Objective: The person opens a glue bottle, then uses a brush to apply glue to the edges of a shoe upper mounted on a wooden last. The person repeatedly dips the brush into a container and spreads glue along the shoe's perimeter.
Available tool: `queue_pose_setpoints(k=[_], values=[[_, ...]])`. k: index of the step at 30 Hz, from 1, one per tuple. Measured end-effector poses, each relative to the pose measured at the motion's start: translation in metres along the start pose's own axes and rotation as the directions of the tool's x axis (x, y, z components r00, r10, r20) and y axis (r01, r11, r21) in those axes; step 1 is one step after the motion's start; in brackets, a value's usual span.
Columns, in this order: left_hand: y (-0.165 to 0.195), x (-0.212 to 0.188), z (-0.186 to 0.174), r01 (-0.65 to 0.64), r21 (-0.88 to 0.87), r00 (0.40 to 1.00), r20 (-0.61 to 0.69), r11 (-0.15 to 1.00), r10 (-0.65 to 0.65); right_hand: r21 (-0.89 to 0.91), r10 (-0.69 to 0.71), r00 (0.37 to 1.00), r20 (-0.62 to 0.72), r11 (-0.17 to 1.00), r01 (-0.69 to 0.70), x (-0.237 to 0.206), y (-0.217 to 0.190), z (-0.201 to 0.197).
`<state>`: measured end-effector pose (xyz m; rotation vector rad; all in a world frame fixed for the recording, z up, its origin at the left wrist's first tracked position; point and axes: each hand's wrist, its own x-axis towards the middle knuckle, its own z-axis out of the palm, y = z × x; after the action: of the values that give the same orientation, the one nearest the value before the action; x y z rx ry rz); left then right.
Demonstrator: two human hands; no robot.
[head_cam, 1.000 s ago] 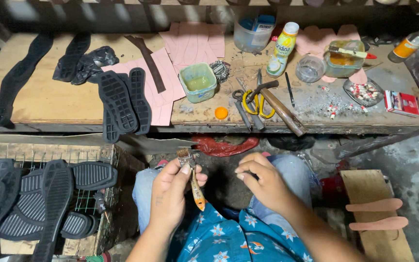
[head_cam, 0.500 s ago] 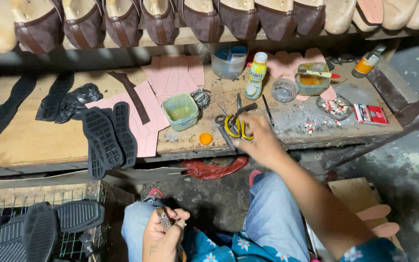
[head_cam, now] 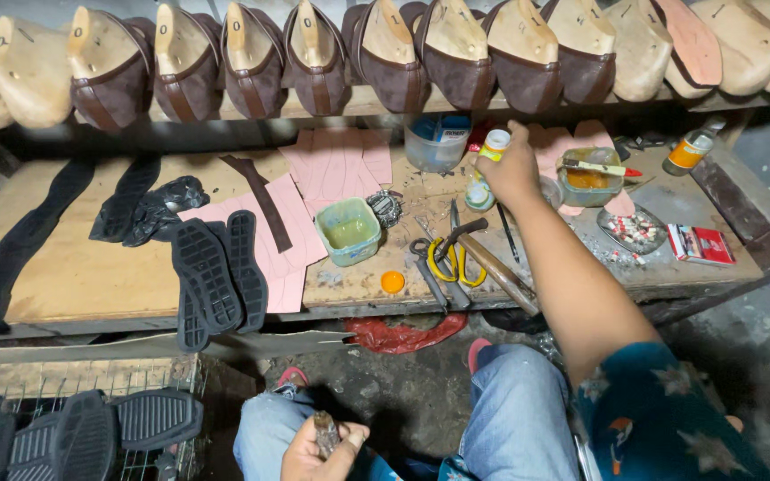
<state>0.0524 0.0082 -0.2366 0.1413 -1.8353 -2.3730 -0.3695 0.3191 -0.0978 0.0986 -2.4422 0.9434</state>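
My right hand (head_cam: 510,169) reaches out over the wooden bench (head_cam: 82,285) and is closed around a pale squeeze bottle with a yellow cap (head_cam: 485,167) standing near the back. My left hand (head_cam: 323,450) stays low by my knee, gripping a small brush (head_cam: 326,433) upright in its fist. Just in front of the bottle lie yellow-handled scissors (head_cam: 452,260), pliers and a hammer (head_cam: 492,265). A green tub of glue (head_cam: 348,232) sits left of these tools.
Black rubber soles (head_cam: 216,276) and pink cut pieces (head_cam: 336,165) lie on the bench. Brown shoe uppers on wooden lasts (head_cam: 385,58) fill the shelf above. A glue tub with a brush (head_cam: 592,176), a red box (head_cam: 701,245) and more soles (head_cam: 91,428) on a wire rack surround me.
My right hand left my lap, passed over the scissors and now grips the squeeze bottle. My left hand sank lower with the brush. The view tilted up onto the shelf.
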Motion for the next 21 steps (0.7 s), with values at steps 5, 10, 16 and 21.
queue_pose_setpoints(k=[5, 10, 16, 21], values=[[0.06, 0.012, 0.026, 0.394, 0.039, 0.895, -0.243, 0.918, -0.374, 0.162, -0.091, 0.996, -0.014, 0.982, 0.093, -0.039, -0.043, -0.044], [0.115, 0.041, 0.057, -0.255, 0.415, 0.958, -0.018, 0.873, 0.288, 0.494, -0.187, 0.968, 0.169, 0.866, 0.081, -0.105, -0.12, -0.089], [0.151, 0.065, 0.089, -0.226, 0.554, 0.956, -0.032, 0.801, 0.292, 0.506, -0.266, 0.838, 0.476, 0.862, -0.014, -0.197, -0.19, -0.098], [0.155, 0.053, 0.083, -0.183, 0.528, 0.976, -0.005, 0.829, 0.219, 0.555, -0.308, 0.782, 0.542, 0.83, -0.059, -0.238, -0.208, -0.088]])
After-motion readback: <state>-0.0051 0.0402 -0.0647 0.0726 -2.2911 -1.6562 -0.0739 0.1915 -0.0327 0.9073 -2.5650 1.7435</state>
